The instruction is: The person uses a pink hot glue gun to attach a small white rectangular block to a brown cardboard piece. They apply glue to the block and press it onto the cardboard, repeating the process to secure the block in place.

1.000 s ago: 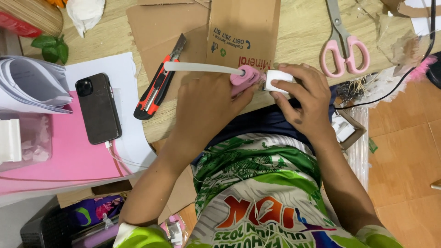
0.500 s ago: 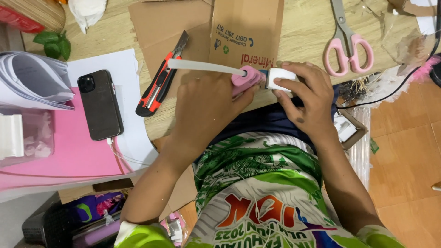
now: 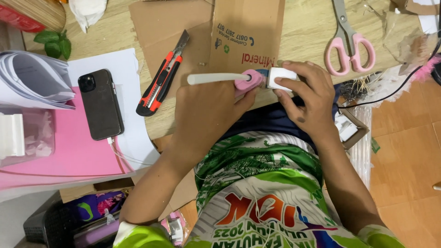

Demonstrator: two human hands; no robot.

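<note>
The small pink glue gun (image 3: 248, 80) with its pale stick sits above the counter (image 3: 303, 41), gripped in the left hand (image 3: 206, 110); the right hand (image 3: 305, 94) pinches a white block (image 3: 281, 77) at its nozzle; gluing seems underway, perhaps unfinished; cardboard (image 3: 248, 27) lies beyond.

A red and black utility knife (image 3: 161, 78) lies on brown cardboard sheets (image 3: 183, 27). Left of it, a black phone (image 3: 100, 104) rests face down on white paper (image 3: 117, 73) over a pink sheet (image 3: 59, 156), a cable plugged in. Pink-handled scissors (image 3: 347, 39) lie on the wooden table (image 3: 303, 32). Green leaves (image 3: 55, 43) sit beside a curled paper stack (image 3: 30, 78).
</note>
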